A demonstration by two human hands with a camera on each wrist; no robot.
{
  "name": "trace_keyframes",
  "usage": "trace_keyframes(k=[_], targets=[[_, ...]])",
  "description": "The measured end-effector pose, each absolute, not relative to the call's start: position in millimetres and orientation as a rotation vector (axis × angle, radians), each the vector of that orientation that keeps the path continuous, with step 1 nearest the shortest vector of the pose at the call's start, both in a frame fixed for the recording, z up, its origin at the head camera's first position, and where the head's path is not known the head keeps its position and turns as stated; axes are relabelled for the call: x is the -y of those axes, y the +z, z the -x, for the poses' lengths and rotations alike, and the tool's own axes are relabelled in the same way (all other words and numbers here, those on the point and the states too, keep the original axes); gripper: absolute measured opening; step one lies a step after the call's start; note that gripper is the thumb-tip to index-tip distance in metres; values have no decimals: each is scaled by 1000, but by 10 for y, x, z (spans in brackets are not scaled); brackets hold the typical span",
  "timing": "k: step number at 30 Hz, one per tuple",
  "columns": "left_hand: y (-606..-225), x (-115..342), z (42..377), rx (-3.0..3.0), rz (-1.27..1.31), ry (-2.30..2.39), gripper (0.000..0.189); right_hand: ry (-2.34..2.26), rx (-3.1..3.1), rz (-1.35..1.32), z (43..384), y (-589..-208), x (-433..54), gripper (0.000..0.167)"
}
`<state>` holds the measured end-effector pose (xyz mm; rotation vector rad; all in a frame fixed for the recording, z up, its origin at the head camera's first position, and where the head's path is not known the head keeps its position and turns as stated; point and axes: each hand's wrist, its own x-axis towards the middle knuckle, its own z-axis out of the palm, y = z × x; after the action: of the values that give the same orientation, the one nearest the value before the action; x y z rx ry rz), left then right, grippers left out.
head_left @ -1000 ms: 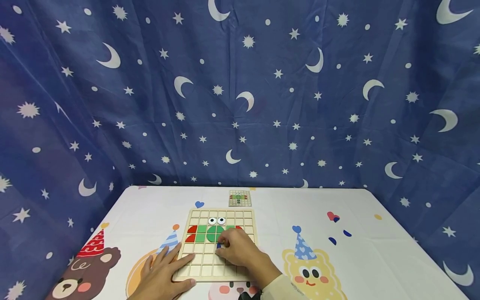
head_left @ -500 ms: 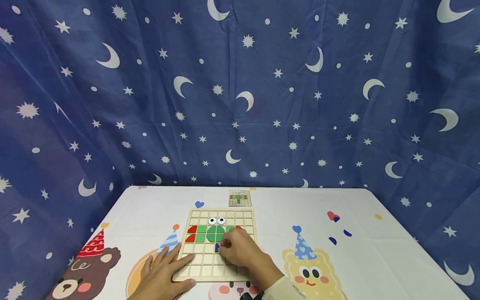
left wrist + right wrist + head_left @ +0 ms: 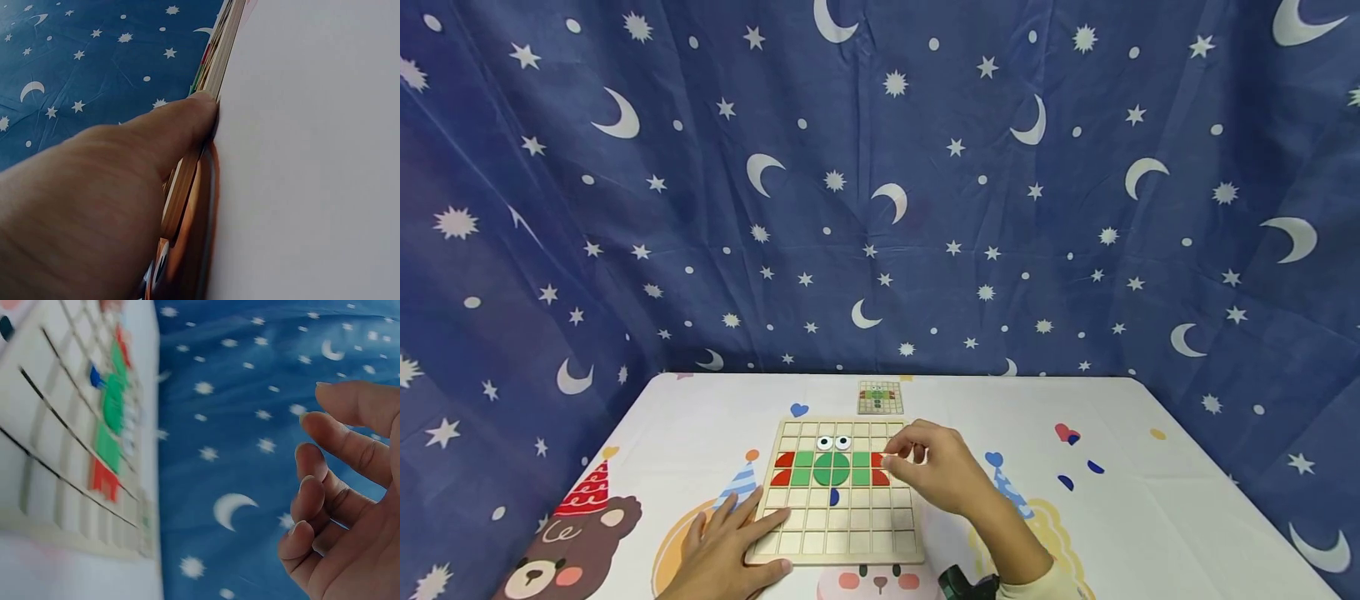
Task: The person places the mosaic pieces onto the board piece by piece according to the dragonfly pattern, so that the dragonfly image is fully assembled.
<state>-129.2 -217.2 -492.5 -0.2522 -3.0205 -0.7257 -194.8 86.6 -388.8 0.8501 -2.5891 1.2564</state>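
A wooden grid board (image 3: 811, 542) lies on the table. In the head view my left hand (image 3: 726, 550) rests at its near left corner, fingers spread over the left edge. The left wrist view shows the thumb (image 3: 181, 122) touching the board's edge. My right hand (image 3: 943, 467) is raised over the board's right side, fingers loosely bent, nothing between them. A blue rounded piece (image 3: 834, 497) sits in a cell below the green circle (image 3: 831, 469). Green squares (image 3: 802, 468) and red pieces (image 3: 783, 468) flank the circle, and two eye pieces (image 3: 825, 442) sit above it.
A small picture card (image 3: 880, 397) with a similar pattern lies behind the board. Several blue rounded pieces (image 3: 1065, 482) are loose on the white tablecloth (image 3: 1150, 533) to the right. A blue curtain (image 3: 880, 208) with moons and stars hangs behind the table.
My right hand has let go of the blue piece and moved up and to the right, uncovering the piece and the right-hand red pieces. The left hand has stayed in place.
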Motion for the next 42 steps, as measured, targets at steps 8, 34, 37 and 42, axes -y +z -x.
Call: trace_keyframes(k=[8,34,37,42], targets=[[-4930,2158,1295,3023,252,-737,71,1194,2452,-743,1796,-3672,-1400,15],[-4925,2162,1311,3037,214,-699,72,1196,2404,-114,1959,-4179,-2800,20],[-4924,2160,1315,3033,215,-700,72,1234,2405,-34,1998,-4305,-2843,23],[-4925,2156,1312,3034,218,-712,72,1261,2426,74,2044,-4468,-2904,27]])
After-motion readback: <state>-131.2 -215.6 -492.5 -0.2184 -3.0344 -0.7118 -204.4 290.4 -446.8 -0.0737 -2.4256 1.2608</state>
